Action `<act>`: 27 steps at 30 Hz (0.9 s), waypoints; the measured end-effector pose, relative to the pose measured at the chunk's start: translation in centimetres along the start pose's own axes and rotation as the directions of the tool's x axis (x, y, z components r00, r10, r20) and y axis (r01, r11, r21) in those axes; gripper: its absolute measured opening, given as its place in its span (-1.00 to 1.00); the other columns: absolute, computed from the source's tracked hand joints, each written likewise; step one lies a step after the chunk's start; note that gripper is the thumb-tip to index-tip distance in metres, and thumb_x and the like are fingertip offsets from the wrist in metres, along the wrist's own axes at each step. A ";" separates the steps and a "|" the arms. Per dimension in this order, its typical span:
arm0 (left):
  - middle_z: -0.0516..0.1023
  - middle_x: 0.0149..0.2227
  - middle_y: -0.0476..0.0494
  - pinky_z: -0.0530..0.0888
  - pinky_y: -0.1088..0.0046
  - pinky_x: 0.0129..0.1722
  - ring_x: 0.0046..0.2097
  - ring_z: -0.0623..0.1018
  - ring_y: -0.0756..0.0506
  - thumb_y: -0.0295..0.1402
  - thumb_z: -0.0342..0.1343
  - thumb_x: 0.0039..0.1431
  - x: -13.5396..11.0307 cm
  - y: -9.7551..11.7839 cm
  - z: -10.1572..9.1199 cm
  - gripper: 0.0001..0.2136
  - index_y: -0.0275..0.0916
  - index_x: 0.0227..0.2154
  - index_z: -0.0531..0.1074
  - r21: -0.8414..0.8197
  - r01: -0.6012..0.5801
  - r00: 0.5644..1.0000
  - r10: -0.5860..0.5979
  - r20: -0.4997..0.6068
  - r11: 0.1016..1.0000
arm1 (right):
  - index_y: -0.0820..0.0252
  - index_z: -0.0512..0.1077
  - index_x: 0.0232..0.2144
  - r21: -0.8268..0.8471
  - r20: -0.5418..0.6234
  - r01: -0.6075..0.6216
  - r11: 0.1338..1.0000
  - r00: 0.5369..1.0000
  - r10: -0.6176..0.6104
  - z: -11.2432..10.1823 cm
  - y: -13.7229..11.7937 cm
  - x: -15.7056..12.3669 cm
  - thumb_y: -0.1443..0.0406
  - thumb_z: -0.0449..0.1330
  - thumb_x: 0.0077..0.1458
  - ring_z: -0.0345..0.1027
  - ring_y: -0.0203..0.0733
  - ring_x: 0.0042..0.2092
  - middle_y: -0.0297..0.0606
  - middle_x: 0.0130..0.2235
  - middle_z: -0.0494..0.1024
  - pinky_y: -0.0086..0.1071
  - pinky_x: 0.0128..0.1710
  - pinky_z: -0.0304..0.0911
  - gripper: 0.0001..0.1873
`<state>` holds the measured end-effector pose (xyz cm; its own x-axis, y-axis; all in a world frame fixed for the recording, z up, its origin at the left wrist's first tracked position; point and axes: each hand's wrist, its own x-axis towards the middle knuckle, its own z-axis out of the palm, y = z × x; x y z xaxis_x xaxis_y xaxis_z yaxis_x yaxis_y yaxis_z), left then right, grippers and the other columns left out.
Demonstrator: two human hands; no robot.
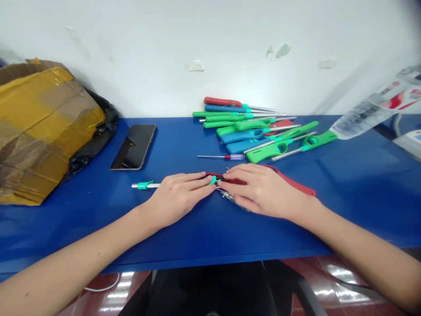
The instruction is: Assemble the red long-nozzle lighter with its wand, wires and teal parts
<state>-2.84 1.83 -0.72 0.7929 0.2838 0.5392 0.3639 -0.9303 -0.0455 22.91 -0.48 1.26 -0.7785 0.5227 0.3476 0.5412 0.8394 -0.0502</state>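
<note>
A red gas lighter [297, 186] lies across the table in front of me, its casing opened so that inner parts show. My left hand [177, 195] rests over its metal tube [153, 185], with fingertips closed at the small green trigger piece [213, 180]. A loose green collar [144, 185] sits on the tube left of that hand. My right hand [263, 188] covers the red body, its thumb and fingers closed near the trigger. Below the fingertips lies a thin metal inner part [230, 196], partly hidden by the right hand.
Several green, blue and red gas lighters [259, 131] lie piled by the wall. A screwdriver [226, 156] lies before them. At left are a phone [134, 147] and a taped carton [49, 131]. A plastic bottle [371, 105] leans at the right.
</note>
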 end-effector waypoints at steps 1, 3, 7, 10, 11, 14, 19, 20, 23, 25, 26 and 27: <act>0.63 -0.04 -0.11 0.62 0.33 -0.02 0.02 0.61 -0.14 -0.48 0.04 0.33 0.0 0.0 0.0 -0.79 -0.24 -0.07 0.51 -0.008 0.000 1.000 0.000 -0.006 1.000 | 0.25 0.52 -0.01 0.000 -0.004 -0.014 1.000 1.000 0.014 0.1 -0.1 0.0 0.34 0.12 0.23 0.48 0.05 -0.05 -0.03 -0.09 0.59 -0.06 -0.09 0.45 -0.68; 0.65 -0.08 -0.08 0.63 0.34 -0.04 -0.02 0.64 -0.12 -0.45 0.06 0.32 0.0 -0.1 0.2 -0.82 -0.24 -0.10 0.51 -0.035 0.044 0.998 -0.045 -0.032 0.998 | 0.21 0.55 -0.05 0.005 -0.026 -0.041 0.999 0.999 0.041 0.4 -0.1 0.1 0.31 0.11 0.26 0.50 0.00 -0.10 -0.05 -0.11 0.60 -0.12 -0.12 0.46 -0.71; 0.68 -0.17 -0.07 0.64 0.39 -0.12 -0.13 0.66 -0.09 -0.39 0.14 0.30 0.2 -0.4 0.4 -0.86 -0.22 -0.13 0.54 -0.146 0.184 0.981 -0.190 -0.028 0.972 | 0.15 0.60 -0.18 0.010 -0.108 -0.084 0.996 0.991 0.084 0.9 -0.2 0.4 0.26 0.09 0.31 0.50 -0.12 -0.20 -0.14 -0.19 0.63 -0.27 -0.20 0.45 -0.74; 0.68 -0.19 -0.07 0.62 0.40 -0.13 -0.12 0.65 -0.09 -0.43 0.12 0.29 0.4 -0.4 0.4 -0.87 -0.21 -0.17 0.55 -0.229 0.203 0.977 -0.212 -0.020 0.952 | 0.15 0.59 -0.17 0.032 -0.113 -0.107 0.994 0.987 0.110 0.9 -0.4 0.5 0.22 0.11 0.30 0.50 -0.13 -0.21 -0.16 -0.20 0.63 -0.28 -0.21 0.44 -0.74; 0.68 -0.20 -0.07 0.62 0.39 -0.12 -0.12 0.65 -0.09 -0.45 0.12 0.30 0.5 -0.4 0.4 -0.87 -0.20 -0.18 0.56 -0.251 0.204 0.976 -0.215 -0.017 0.946 | 0.15 0.59 -0.15 0.046 -0.096 -0.114 0.992 0.988 0.118 0.8 -0.5 0.5 0.19 0.14 0.28 0.50 -0.11 -0.20 -0.16 -0.19 0.62 -0.26 -0.20 0.44 -0.74; 0.67 -0.19 -0.08 0.60 0.36 -0.09 -0.10 0.63 -0.10 -0.46 0.09 0.30 0.5 -0.4 0.4 -0.84 -0.19 -0.19 0.57 -0.289 0.204 0.977 -0.211 0.007 0.935 | 0.13 0.54 -0.05 0.061 -0.022 -0.130 0.990 0.991 0.132 0.3 -0.6 0.2 0.10 0.22 0.20 0.50 -0.05 -0.15 -0.14 -0.13 0.60 -0.20 -0.17 0.44 -0.65; 0.67 -0.19 -0.08 0.59 0.35 -0.10 -0.11 0.62 -0.11 -0.42 0.14 0.28 0.5 -0.4 0.3 -0.87 -0.19 -0.18 0.57 -0.264 0.186 0.981 -0.193 -0.002 0.946 | 0.11 0.50 0.02 0.048 0.033 -0.128 0.991 0.991 0.126 0.0 -0.5 -0.2 0.26 0.11 0.29 0.49 -0.07 -0.07 -0.13 -0.02 0.57 -0.20 -0.09 0.44 -0.70; 0.67 -0.19 -0.08 0.59 0.35 -0.11 -0.12 0.61 -0.10 -0.42 0.14 0.28 0.5 -0.3 0.3 -0.87 -0.19 -0.19 0.57 -0.263 0.184 0.981 -0.193 -0.006 0.947 | 0.12 0.50 0.02 0.047 0.027 -0.124 0.991 0.992 0.123 0.0 -0.5 -0.2 0.27 0.09 0.30 0.49 -0.08 -0.07 -0.14 -0.02 0.57 -0.20 -0.08 0.44 -0.70; 0.67 -0.21 -0.06 0.59 0.36 -0.11 -0.13 0.61 -0.09 -0.43 0.14 0.28 0.5 -0.3 0.4 -0.88 -0.20 -0.20 0.57 -0.258 0.184 0.981 -0.194 -0.010 0.948 | 0.15 0.51 -0.01 0.058 -0.001 -0.121 0.991 0.993 0.121 0.1 -0.4 -0.3 0.27 0.10 0.30 0.52 -0.09 -0.09 -0.14 -0.03 0.60 -0.23 -0.08 0.45 -0.72; 0.66 -0.22 -0.05 0.59 0.35 -0.12 -0.14 0.61 -0.10 -0.44 0.14 0.28 0.6 -0.2 0.5 -0.88 -0.20 -0.21 0.56 -0.252 0.185 0.980 -0.196 -0.017 0.950 | 0.18 0.51 -0.06 0.093 -0.003 -0.140 0.986 0.990 0.140 0.1 -0.2 -0.4 0.26 0.14 0.28 0.54 -0.10 -0.09 -0.14 -0.04 0.61 -0.26 -0.09 0.46 -0.75; 0.66 -0.22 -0.05 0.59 0.35 -0.12 -0.14 0.61 -0.10 -0.44 0.14 0.27 0.6 -0.1 0.5 -0.89 -0.21 -0.21 0.56 -0.251 0.186 0.980 -0.197 -0.021 0.950 | 0.19 0.51 -0.10 0.115 0.005 -0.155 0.981 0.988 0.155 0.1 -0.2 -0.5 0.25 0.16 0.26 0.54 -0.11 -0.08 -0.15 -0.04 0.61 -0.28 -0.08 0.46 -0.78; 0.66 -0.23 -0.05 0.59 0.35 -0.12 -0.14 0.61 -0.10 -0.45 0.14 0.27 0.7 -0.1 0.5 -0.89 -0.21 -0.21 0.56 -0.252 0.186 0.980 -0.198 -0.025 0.950 | 0.19 0.51 -0.15 0.136 0.017 -0.167 0.976 0.986 0.167 0.0 -0.1 -0.5 0.24 0.17 0.25 0.54 -0.11 -0.07 -0.15 -0.04 0.61 -0.30 -0.07 0.46 -0.82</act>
<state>-2.12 2.23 -0.79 0.6924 0.4566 0.5586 0.3700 -0.8894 0.2684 23.26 -0.85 1.03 -0.6826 0.6576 0.3188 0.6155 0.7525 -0.2344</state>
